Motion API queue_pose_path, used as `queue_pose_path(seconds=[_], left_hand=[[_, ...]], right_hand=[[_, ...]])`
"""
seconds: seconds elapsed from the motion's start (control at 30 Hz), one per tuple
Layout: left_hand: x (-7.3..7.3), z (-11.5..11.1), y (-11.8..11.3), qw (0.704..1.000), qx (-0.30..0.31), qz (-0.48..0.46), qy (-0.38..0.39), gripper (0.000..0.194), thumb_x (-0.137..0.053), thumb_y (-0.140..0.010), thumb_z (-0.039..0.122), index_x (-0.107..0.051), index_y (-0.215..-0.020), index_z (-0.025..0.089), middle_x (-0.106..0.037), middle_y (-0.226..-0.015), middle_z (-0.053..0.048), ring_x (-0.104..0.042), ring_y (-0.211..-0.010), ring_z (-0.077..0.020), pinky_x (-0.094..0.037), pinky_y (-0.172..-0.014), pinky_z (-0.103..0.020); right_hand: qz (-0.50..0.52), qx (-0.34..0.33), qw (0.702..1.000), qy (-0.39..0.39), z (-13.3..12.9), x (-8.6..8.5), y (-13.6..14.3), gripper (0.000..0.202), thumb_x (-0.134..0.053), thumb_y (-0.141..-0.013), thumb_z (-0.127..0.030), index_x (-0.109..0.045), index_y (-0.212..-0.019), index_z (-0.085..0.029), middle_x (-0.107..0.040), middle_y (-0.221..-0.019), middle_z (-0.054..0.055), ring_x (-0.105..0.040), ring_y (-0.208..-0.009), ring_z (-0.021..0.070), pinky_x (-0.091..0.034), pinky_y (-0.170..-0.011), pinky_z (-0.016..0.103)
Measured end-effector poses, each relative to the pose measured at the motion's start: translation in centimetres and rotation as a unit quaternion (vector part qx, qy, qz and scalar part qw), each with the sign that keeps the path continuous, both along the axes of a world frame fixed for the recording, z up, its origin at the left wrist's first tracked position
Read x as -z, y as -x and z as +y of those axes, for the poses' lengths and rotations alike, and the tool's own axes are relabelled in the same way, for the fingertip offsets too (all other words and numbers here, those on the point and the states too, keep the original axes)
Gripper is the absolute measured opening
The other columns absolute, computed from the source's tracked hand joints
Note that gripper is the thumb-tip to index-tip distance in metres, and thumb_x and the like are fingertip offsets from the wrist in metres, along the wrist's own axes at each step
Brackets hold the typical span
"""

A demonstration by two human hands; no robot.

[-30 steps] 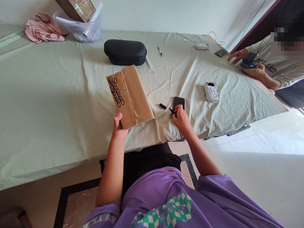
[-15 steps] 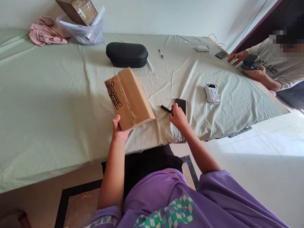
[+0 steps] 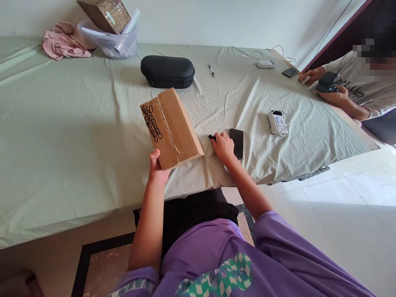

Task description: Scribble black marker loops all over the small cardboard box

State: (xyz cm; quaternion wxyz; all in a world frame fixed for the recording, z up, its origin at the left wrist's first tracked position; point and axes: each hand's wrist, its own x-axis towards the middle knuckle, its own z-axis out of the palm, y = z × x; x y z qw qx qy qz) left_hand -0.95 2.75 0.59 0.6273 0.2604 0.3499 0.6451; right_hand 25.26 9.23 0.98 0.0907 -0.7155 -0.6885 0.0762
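Observation:
My left hand [image 3: 158, 167] grips the near left corner of a brown cardboard box [image 3: 173, 130], thumb on top and the other fingers hidden beneath. The box is tilted above the cloth, and black looped scribbles run along its left flap. My right hand [image 3: 223, 146] is closed round a black marker [image 3: 212, 137] just right of the box. Only the marker's left end shows; the fingers cover the rest. Beside that hand, a dark phone [image 3: 237, 143] lies flat on the cloth.
On the cloth-covered table [image 3: 77, 136] are a black case [image 3: 167, 72], a pen [image 3: 211, 70] and a white power strip with its cable [image 3: 279, 123]. A plastic basin [image 3: 123, 45] and pink cloth [image 3: 66, 41] stand at the back left. Another person's hands [image 3: 335, 95] hold a dark device at the right.
My right hand has slid left over the marker, covering more of it and uncovering the phone. The left hand still holds the box in nearly the same pose.

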Motion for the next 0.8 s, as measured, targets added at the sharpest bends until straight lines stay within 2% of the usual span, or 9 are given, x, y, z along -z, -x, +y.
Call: queue_pose_path(seconds=[0.07,0.13,0.2,0.27,0.33,0.4,0.5,0.6,0.8], left_hand=[[0.0,-0.1,-0.1,1.0,-0.014,-0.006,0.0,0.068,-0.081,-0.074,0.072,-0.077,-0.124,0.027,-0.083,-0.126,-0.008,-0.068,-0.14,-0.0371,-0.066,-0.102,-0.048],[0.0,-0.1,-0.2,1.0,-0.025,-0.014,-0.001,0.069,-0.082,-0.073,0.073,-0.077,-0.123,0.025,-0.083,-0.125,-0.009,-0.07,-0.136,-0.0369,-0.067,-0.099,-0.047],[0.0,-0.1,-0.2,0.999,-0.027,-0.023,-0.002,0.07,-0.082,-0.073,0.073,-0.077,-0.123,0.024,-0.083,-0.127,-0.01,-0.072,-0.133,-0.0367,-0.067,-0.098,-0.046],[0.0,-0.1,-0.2,0.999,-0.025,-0.029,-0.002,0.07,-0.082,-0.074,0.073,-0.078,-0.124,0.024,-0.082,-0.131,-0.011,-0.072,-0.132,-0.0364,-0.066,-0.098,-0.045],[0.0,-0.1,-0.1,0.999,-0.023,-0.031,-0.003,0.07,-0.082,-0.073,0.072,-0.077,-0.124,0.024,-0.082,-0.13,-0.01,-0.072,-0.132,-0.036,-0.066,-0.098,-0.045],[0.0,-0.2,-0.2,0.999,-0.022,-0.031,-0.005,0.07,-0.083,-0.073,0.072,-0.077,-0.125,0.025,-0.083,-0.125,-0.009,-0.072,-0.132,-0.0357,-0.066,-0.097,-0.044],[0.2,-0.2,-0.2,0.999,-0.021,-0.034,-0.001,0.068,-0.084,-0.075,0.068,-0.076,-0.127,0.025,-0.084,-0.121,-0.008,-0.073,-0.13,-0.0352,-0.066,-0.097,-0.044],[0.5,-0.3,-0.2,0.999,-0.013,-0.035,0.008,0.067,-0.084,-0.076,0.068,-0.077,-0.125,0.024,-0.085,-0.118,-0.008,-0.077,-0.123,-0.0342,-0.067,-0.095,-0.043],[0.7,-0.4,-0.3,0.999,0.003,-0.027,0.019,0.068,-0.09,-0.071,0.069,-0.077,-0.122,0.025,-0.086,-0.113,-0.004,-0.08,-0.116,-0.031,-0.069,-0.091,-0.041]], right_hand=[[0.04,0.009,0.999,-0.01,0.2,0.0,0.3,0.021,-0.052,-0.11,-0.027,-0.068,-0.119,-0.017,-0.069,-0.13,0.024,-0.068,-0.115,0.0382,-0.053,-0.093,0.049],[0.124,0.012,0.99,-0.063,0.4,0.2,0.2,0.019,-0.051,-0.109,-0.028,-0.065,-0.117,-0.019,-0.068,-0.128,0.02,-0.068,-0.108,0.0333,-0.053,-0.089,0.045],[0.249,0.001,0.955,-0.161,0.5,0.4,0.2,0.016,-0.051,-0.109,-0.034,-0.061,-0.114,-0.023,-0.068,-0.12,0.014,-0.066,-0.1,0.0274,-0.053,-0.083,0.04],[0.398,-0.022,0.881,-0.254,0.6,0.6,0.3,0.019,-0.052,-0.109,-0.045,-0.058,-0.112,-0.027,-0.065,-0.105,0.007,-0.061,-0.082,0.0202,-0.05,-0.071,0.033],[0.533,-0.041,0.794,-0.29,0.6,0.7,0.7,0.028,-0.055,-0.108,-0.058,-0.055,-0.11,-0.03,-0.06,-0.096,0.001,-0.051,-0.064,0.0141,-0.041,-0.055,0.029],[0.63,-0.053,0.725,-0.273,0.4,0.7,1.1,0.033,-0.059,-0.104,-0.063,-0.053,-0.105,-0.031,-0.057,-0.092,-0.002,-0.043,-0.055,0.0102,-0.032,-0.047,0.026],[0.711,-0.061,0.662,-0.229,0.1,0.8,1.5,0.032,-0.063,-0.101,-0.059,-0.053,-0.097,-0.029,-0.056,-0.084,-0.005,-0.042,-0.051,0.0078,-0.029,-0.045,0.023],[0.738,-0.066,0.641,-0.2,-0.3,0.7,1.5,0.032,-0.063,-0.096,-0.058,-0.052,-0.094,-0.028,-0.055,-0.076,-0.006,-0.042,-0.05,0.0083,-0.028,-0.044,0.022],[0.722,-0.051,0.668,-0.172,-0.5,-0.9,1.8,0.046,-0.062,-0.089,-0.072,-0.054,-0.097,-0.028,-0.056,-0.074,-0.004,-0.046,-0.055,0.0129,-0.037,-0.051,0.027]])
